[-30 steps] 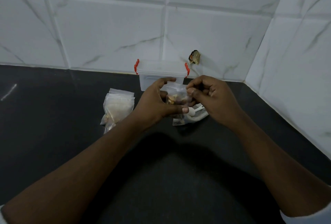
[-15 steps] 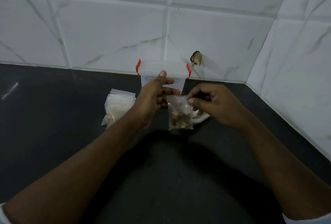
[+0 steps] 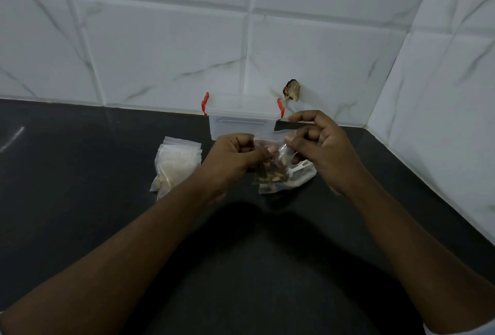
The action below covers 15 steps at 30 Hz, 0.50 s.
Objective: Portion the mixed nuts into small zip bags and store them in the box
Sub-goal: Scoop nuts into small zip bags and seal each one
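Bag [image 3: 270, 167]: small clear zip bag, nuts settled in its lower half; held above the bench at frame centre, in front of the box.
Handling: judged light, limp and slick; the film will crumple and the nuts will shift if tilted.
Hold: best taken at the zip strip along the top edge, one pinch at each end, mouth kept up.
Left hand [image 3: 233, 159]: at 9 o'clock of the bag, fingers clamped on its upper left edge.
Right hand [image 3: 318, 147]: at 3 o'clock, thumb and forefinger pinching the upper right edge, other fingers apart.
Supply bag [image 3: 294, 178]: larger, lying on the bench just behind.
Box [image 3: 242, 117]: at 12 o'clock, lid on, red clips.
Empty bags [image 3: 176, 167]: stack at 9 o'clock.
Bench [image 3: 80, 174]: dark, smooth.
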Motion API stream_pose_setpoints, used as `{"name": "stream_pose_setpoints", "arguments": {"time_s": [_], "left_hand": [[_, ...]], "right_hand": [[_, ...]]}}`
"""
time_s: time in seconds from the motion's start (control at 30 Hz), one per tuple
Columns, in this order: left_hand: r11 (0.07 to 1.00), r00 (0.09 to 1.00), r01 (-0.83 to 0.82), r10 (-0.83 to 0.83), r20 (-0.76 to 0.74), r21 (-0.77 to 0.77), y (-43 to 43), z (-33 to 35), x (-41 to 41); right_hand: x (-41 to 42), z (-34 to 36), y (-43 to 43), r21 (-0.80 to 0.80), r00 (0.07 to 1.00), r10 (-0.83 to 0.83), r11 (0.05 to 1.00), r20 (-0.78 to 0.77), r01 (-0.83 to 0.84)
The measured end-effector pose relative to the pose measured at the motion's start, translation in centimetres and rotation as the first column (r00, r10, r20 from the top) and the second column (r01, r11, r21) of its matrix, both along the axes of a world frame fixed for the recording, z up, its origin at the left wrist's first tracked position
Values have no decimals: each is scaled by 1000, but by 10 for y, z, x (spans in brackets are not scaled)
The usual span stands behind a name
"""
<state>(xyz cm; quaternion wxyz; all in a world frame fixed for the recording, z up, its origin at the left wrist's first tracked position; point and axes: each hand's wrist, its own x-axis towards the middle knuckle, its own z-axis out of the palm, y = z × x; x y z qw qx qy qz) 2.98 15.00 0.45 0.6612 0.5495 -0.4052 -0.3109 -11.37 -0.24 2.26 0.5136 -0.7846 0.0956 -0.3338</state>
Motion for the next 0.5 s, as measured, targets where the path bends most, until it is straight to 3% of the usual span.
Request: {"name": "stream_pose_setpoints", "arguments": {"time_s": [0.13,0.5], "left_hand": [[1000,1000,-4,4,13,-5,0,-3,3],[998,995,-59,60,78,-20,-5,-7,1]], "right_hand": [[1,-5,1,-2,985,77,997,-156,-79],[1,-2,4,-45,990,-16,999,-140,10]]}}
